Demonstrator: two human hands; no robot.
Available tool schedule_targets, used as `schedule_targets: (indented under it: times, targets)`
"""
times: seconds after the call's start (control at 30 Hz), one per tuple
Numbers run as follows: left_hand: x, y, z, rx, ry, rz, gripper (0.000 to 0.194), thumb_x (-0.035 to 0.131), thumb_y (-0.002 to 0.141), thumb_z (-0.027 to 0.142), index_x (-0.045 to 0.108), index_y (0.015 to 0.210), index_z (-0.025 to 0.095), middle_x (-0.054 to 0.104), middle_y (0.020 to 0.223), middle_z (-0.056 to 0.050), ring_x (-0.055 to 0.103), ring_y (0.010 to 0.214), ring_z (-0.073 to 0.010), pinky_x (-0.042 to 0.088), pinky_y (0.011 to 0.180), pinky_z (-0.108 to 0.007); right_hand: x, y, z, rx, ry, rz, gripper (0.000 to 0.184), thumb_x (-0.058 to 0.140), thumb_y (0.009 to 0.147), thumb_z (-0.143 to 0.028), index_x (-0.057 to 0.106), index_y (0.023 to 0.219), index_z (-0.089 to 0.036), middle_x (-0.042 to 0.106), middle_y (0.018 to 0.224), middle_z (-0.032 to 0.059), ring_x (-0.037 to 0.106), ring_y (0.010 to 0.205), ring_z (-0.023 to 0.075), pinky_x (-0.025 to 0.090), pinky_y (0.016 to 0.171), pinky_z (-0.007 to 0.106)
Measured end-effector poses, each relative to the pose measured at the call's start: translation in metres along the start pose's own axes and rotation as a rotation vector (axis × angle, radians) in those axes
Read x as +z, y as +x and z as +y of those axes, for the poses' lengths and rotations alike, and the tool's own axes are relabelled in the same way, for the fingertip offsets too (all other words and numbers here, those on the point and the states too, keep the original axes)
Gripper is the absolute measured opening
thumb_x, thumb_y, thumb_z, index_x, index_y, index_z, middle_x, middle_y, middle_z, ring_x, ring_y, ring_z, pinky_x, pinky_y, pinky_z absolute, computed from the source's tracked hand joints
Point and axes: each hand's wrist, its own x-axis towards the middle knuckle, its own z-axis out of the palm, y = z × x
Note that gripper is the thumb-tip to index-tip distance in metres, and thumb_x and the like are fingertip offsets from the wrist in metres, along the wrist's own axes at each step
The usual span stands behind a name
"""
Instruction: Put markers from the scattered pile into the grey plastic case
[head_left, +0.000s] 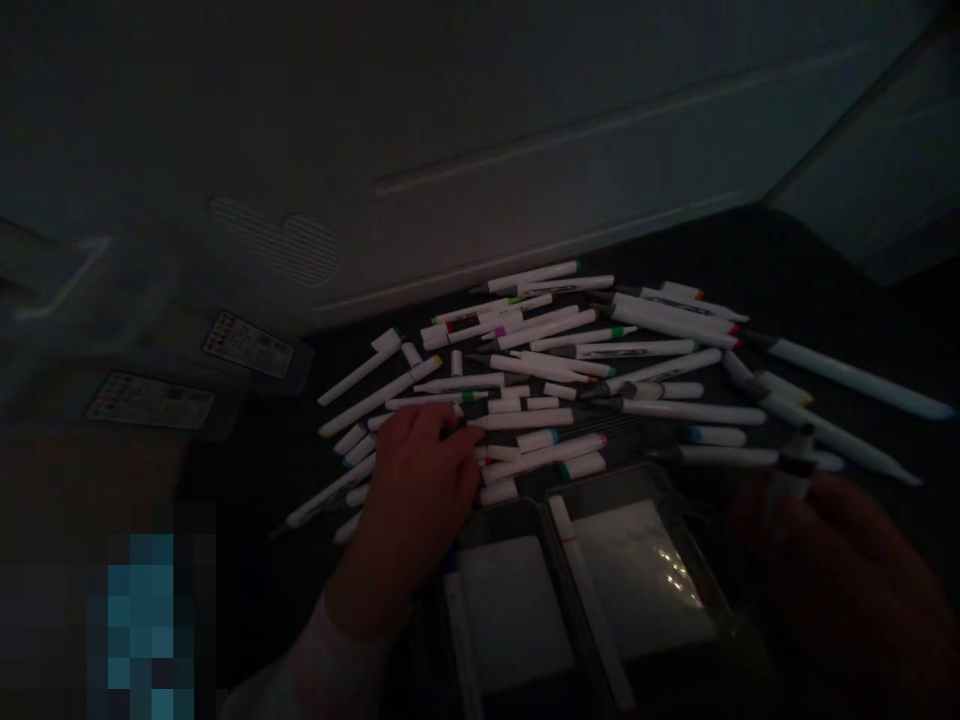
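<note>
White markers with coloured ends (pixel 540 455) lie in a loose spread on a dark surface. Over their near left part, my left hand (pixel 420 480) is closed, its thumb and fingertips pinching at a white marker (pixel 525 420); the exact grip is dim. At the right, my right hand (pixel 847 560) is blurred and closed round another marker (pixel 793 470), whose dark end points up. Between the hands sits an open clear plastic case (pixel 555 590). One marker (pixel 592 610) lies along its middle and another (pixel 461 630) along its left part.
A pale ridged panel (pixel 600 140) stands behind the markers. To the left, clear plastic pieces with printed colour labels (pixel 247 343) lean near it. A pixelated patch covers the lower left corner. The scene is very dark.
</note>
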Motion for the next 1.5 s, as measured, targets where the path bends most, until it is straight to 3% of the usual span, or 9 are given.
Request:
schedule_targets:
  times: [0.3, 0.57, 1.13, 1.23, 1.33, 1.43, 1.5]
  targets:
    - [0.001, 0.000, -0.001, -0.028, 0.049, -0.041, 0.009, 0.057, 0.074, 0.023, 0.065, 0.079, 0.023, 0.053, 0.081, -0.004, 0.046, 0.087, -0.0226, 0.038, 0.077, -0.040, 0.001, 0.001, -0.003, 0.005, 0.013, 0.003, 0.029, 0.073, 0.055, -0.043, 0.059, 0.074, -0.024, 0.054, 0.064, 0.0000, 0.048, 0.054, 0.0107, 0.040, 0.045, 0.020]
    - [0.004, 0.001, 0.001, -0.058, 0.059, -0.056, 0.009, 0.056, 0.075, 0.023, 0.064, 0.076, 0.020, 0.055, 0.082, -0.005, 0.046, 0.087, -0.0233, 0.038, 0.077, -0.040, 0.000, 0.000, 0.000, -0.007, 0.023, -0.024, 0.026, 0.070, 0.060, -0.040, 0.060, 0.078, -0.024, 0.055, 0.067, 0.0003, 0.048, 0.057, 0.0108, 0.040, 0.047, 0.019]
    - [0.008, 0.005, -0.011, -0.123, 0.027, -0.095, 0.014, 0.056, 0.077, 0.028, 0.065, 0.083, 0.020, 0.059, 0.083, -0.005, 0.049, 0.088, -0.0231, 0.037, 0.077, -0.039, -0.002, 0.002, 0.003, -0.010, 0.016, -0.029, 0.026, 0.070, 0.060, -0.041, 0.060, 0.079, -0.026, 0.057, 0.069, -0.0014, 0.049, 0.058, 0.0109, 0.041, 0.046, 0.018]
    - [0.007, 0.004, -0.012, -0.093, 0.038, -0.051, 0.012, 0.056, 0.077, 0.027, 0.065, 0.080, 0.019, 0.059, 0.081, -0.004, 0.050, 0.086, -0.0231, 0.037, 0.078, -0.041, 0.000, 0.001, 0.001, 0.008, 0.016, -0.010, 0.027, 0.070, 0.059, -0.042, 0.060, 0.078, -0.025, 0.056, 0.069, -0.0014, 0.049, 0.058, 0.0105, 0.041, 0.046, 0.017]
    - [-0.001, 0.002, -0.010, -0.003, -0.014, 0.115, 0.011, 0.057, 0.076, 0.025, 0.062, 0.083, 0.018, 0.059, 0.082, -0.004, 0.050, 0.085, -0.0212, 0.038, 0.079, -0.040, 0.001, 0.000, 0.000, 0.015, 0.019, 0.013, 0.032, 0.073, 0.054, -0.045, 0.060, 0.075, -0.025, 0.057, 0.068, -0.0013, 0.049, 0.057, 0.0107, 0.040, 0.045, 0.017]
    - [-0.013, -0.001, -0.005, 0.080, -0.135, 0.311, 0.011, 0.059, 0.075, 0.022, 0.060, 0.085, 0.018, 0.058, 0.082, -0.003, 0.050, 0.084, -0.0175, 0.039, 0.078, -0.034, 0.001, 0.000, 0.000, 0.013, 0.006, 0.003, 0.033, 0.073, 0.053, -0.045, 0.060, 0.074, -0.024, 0.056, 0.065, -0.0009, 0.049, 0.055, 0.0110, 0.041, 0.045, 0.018]
    - [-0.020, -0.005, 0.002, 0.059, -0.298, 0.321, 0.011, 0.061, 0.073, 0.018, 0.059, 0.083, 0.020, 0.058, 0.081, -0.001, 0.050, 0.084, -0.0158, 0.040, 0.077, -0.030, 0.000, 0.000, 0.000, 0.011, 0.003, -0.009, 0.032, 0.072, 0.055, -0.044, 0.060, 0.076, -0.024, 0.056, 0.066, -0.0010, 0.048, 0.056, 0.0110, 0.040, 0.044, 0.018]
